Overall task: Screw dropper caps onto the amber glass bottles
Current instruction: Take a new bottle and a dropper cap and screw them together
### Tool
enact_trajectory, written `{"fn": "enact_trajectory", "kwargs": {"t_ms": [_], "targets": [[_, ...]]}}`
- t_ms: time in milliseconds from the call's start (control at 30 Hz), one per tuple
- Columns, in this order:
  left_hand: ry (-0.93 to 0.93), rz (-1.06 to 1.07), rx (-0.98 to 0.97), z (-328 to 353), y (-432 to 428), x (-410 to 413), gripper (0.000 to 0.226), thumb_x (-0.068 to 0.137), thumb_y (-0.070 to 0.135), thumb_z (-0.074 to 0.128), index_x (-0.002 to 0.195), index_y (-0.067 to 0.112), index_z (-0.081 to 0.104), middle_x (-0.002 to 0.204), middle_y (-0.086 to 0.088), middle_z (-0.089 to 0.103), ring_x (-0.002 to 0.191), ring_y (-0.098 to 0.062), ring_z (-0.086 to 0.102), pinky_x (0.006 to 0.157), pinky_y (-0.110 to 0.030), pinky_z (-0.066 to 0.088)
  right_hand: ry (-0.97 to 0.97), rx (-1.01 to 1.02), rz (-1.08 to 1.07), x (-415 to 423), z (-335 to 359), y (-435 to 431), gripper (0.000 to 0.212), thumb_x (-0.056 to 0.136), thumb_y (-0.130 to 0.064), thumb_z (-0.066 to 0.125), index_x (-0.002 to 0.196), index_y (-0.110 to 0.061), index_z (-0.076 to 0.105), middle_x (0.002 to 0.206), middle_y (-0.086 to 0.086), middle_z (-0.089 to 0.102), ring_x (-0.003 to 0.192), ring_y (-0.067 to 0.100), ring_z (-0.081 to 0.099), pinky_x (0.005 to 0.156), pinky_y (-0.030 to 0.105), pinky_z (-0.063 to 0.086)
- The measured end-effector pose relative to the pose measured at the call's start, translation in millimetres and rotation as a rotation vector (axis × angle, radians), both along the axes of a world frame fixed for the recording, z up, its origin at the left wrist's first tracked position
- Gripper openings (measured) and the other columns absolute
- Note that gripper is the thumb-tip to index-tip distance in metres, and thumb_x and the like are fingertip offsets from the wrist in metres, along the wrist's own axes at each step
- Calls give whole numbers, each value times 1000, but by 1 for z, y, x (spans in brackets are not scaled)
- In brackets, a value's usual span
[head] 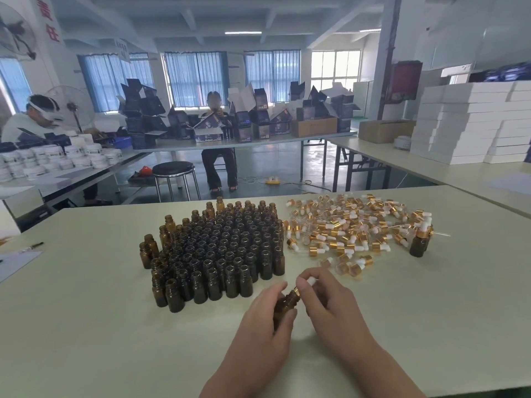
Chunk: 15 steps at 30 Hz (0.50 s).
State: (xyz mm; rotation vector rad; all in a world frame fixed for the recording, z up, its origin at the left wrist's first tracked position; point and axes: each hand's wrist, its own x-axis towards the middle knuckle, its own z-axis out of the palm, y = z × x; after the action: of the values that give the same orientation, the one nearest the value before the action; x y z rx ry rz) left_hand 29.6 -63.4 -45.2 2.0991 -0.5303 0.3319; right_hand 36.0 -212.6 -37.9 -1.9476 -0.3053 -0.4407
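Low centre of the frame: the left hand (263,334) curls round a small amber glass bottle (284,305), tilted rightward just above the pale green table (86,326). The right hand (326,303) arches over it, fingertips pinching a gold-collared dropper cap with a white rubber bulb (310,281) at the bottle's neck. Mid-frame stands a cluster of open amber bottles (218,248) and, to its right, a heap of loose dropper caps (353,225).

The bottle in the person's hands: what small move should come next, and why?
Probably the right hand should twist the dropper cap tight while the left hand grips the amber bottle: the cap sits at the bottle's neck, pinched by that hand.
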Motion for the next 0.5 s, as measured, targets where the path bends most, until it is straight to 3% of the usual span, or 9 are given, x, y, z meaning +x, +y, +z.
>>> {"fn": "enact_trajectory", "kwargs": {"t_ms": [133, 233, 500], "targets": [[-9, 5, 3, 1, 1, 1, 32, 92, 13, 58, 121, 25, 55, 106, 14, 60, 99, 3, 53, 81, -7, 38, 28, -10, 37, 0, -1, 0, 22, 99, -37, 38, 103, -42, 59, 64, -10, 59, 55, 1, 51, 55, 14, 39], [-14, 28, -2, 1, 1, 1, 28, 90, 13, 60, 112, 30, 57, 100, 15, 60, 96, 1, 53, 79, -10, 40, 56, -20, 33, 1, -2, 0, 22, 100, -29, 41, 108, -44, 55, 69, -10, 62, 57, 3, 54, 57, 17, 44], [-14, 79, -14, 0, 2, 1, 30, 87, 15, 65, 109, 34, 57, 98, 17, 61, 95, 2, 54, 82, -13, 41, 56, -22, -18, 2, 0, 0, 11, 96, -31, 52, 92, -41, 57, 70, 6, 60, 53, 6, 48, 54, 35, 44]]}}
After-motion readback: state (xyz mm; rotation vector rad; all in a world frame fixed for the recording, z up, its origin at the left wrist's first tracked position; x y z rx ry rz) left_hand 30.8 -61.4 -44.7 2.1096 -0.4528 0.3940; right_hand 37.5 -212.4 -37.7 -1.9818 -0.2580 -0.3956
